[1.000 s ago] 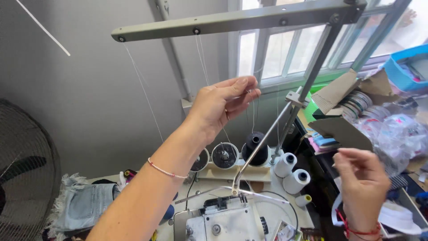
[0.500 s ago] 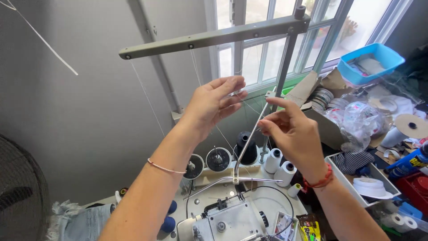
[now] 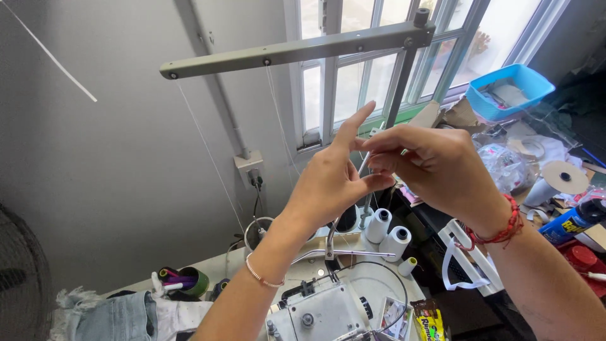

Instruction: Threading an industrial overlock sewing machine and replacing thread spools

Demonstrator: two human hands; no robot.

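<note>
Since half a sec ago your right hand (image 3: 435, 167) closed the last gap and now touches your left hand (image 3: 334, 180), fingertips meeting up in front of the window (image 3: 353, 82); the view also tipped down a bit, so more of the desk shows. My read: both hands are now on the same bit of thread, so the fine work is happening right at the pinch.

Largest first:
- Wall (image 3: 113, 158), grey, fills the left side; a fan (image 3: 19, 284) sits at the far left edge.
- Thread stand (image 3: 297, 50), grey bar w/ upright post, spans above your hands; thin threads hang from it.
- Serger (image 3: 315, 312) at the desk's near edge, under your left wrist.
- Blue tray (image 3: 508, 88) on the clutter at the far right.
- White cones (image 3: 388, 233) stand on the desk behind the serger, below your hands.
- Thread (image 3: 274, 120), very fine, drops from the bar toward your hands; can't trace it into the fingers.

Grip: right thumb and forefinger are pinched together, prob on the thread end, though it's too thin to confirm. Left thumb presses toward the right fingertips w/ the index finger pointing up; can't tell if it actually holds anything.
</note>
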